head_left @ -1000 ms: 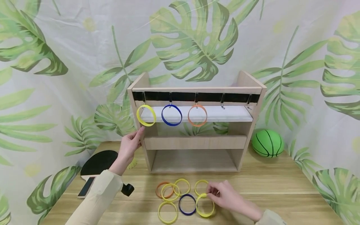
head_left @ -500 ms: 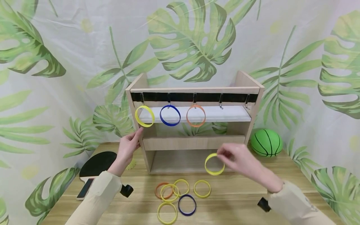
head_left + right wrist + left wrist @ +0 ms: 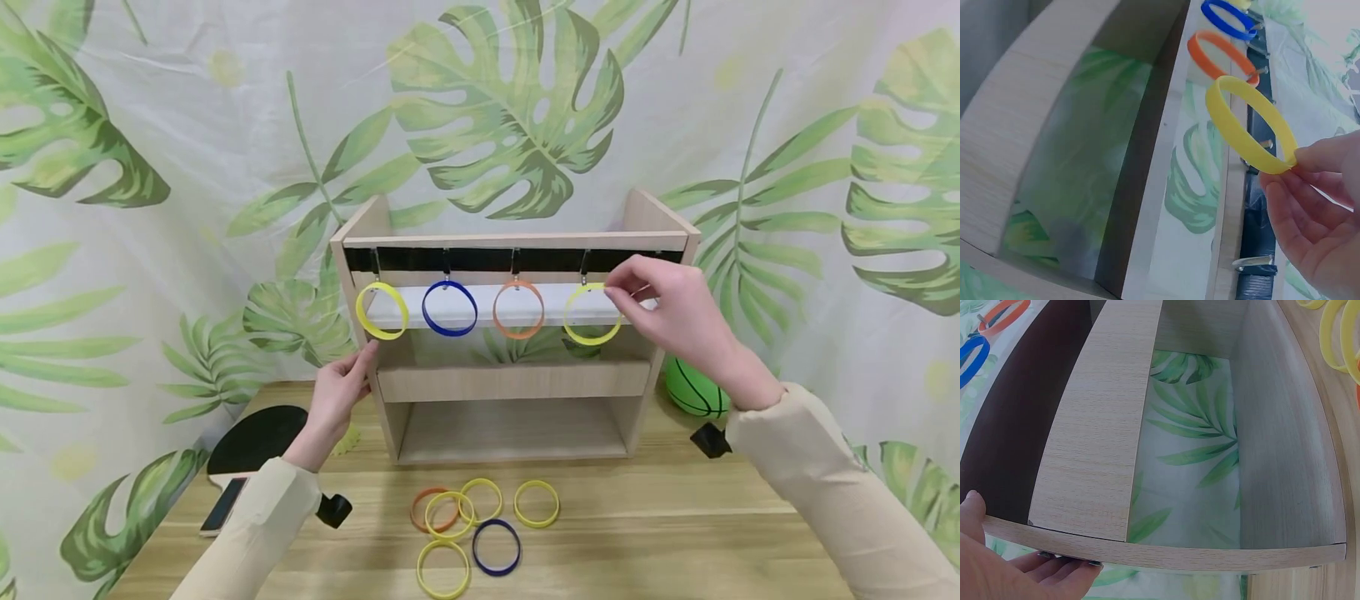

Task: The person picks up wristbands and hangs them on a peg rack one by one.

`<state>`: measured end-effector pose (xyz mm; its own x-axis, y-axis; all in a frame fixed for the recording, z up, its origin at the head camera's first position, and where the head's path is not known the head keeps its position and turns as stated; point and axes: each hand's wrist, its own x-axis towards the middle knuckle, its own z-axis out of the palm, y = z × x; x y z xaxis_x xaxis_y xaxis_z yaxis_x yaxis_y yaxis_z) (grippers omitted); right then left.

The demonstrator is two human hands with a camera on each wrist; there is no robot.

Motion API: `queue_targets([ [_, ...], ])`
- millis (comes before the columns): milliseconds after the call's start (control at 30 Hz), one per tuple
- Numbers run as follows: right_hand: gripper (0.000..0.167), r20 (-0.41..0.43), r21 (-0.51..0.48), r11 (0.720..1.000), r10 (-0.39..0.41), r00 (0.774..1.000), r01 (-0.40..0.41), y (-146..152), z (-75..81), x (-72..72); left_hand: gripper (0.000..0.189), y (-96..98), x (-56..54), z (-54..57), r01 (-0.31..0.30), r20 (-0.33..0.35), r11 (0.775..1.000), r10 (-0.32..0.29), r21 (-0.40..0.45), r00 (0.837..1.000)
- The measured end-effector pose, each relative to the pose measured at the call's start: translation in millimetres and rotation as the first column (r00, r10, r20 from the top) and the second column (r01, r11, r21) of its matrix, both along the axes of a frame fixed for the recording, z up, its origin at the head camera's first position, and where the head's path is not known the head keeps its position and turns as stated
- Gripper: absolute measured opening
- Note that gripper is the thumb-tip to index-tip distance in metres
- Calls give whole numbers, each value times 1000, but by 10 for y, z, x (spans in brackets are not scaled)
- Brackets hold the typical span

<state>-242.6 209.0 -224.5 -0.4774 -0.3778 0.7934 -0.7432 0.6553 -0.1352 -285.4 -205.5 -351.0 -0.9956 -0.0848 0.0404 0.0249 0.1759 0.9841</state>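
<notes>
Yellow ring pinched between thumb and fingers of the right hand, upright at the fourth hook from the left on the black strip. Contact between upper rim and metal: hard to tell at these angles. Left hand gripping the left side of the wooden rack, thumb at the front edge, fingers along the outer face. On the first three hooks: a second yellow ring, a blue ring, an orange ring. Below, on the table: six more rings. For a sound seat, probably best to turn the opening squarely toward the hook, pass the upper rim over the tip, lower until supported by metal, and only then release, bracing the rack against wobble and avoiding any knock to the orange neighbour.
</notes>
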Motion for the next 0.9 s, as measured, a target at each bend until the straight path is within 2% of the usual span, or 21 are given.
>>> queue_targets([
  [267, 7, -13, 52, 999, -13, 1000, 14, -41, -12, -188, 74, 3, -5, -31, -24, 13, 1000, 24, -12, 1000],
  [533, 6, -55, 66, 998, 7, 998, -3, -45, -67, -230, 74, 11, -13, -33, -25, 5, 1000, 25, -18, 1000],
  [700, 8, -91, 58, 998, 0, 996, 5, -43, -41, -147, 73, 14, -8, -19, -27, 4, 999, 27, -20, 1000],
  [800, 9, -118, 63, 998, 6, 993, 2, -49, -42, -30, 72, 6, -15, -19, -31, 4, 999, 32, -21, 999],
  [900, 12, -124, 70, 997, 49, 991, -40, -74, -128, 101, 71, -3, -22, -16, -31, 1, 999, 31, -22, 1000],
])
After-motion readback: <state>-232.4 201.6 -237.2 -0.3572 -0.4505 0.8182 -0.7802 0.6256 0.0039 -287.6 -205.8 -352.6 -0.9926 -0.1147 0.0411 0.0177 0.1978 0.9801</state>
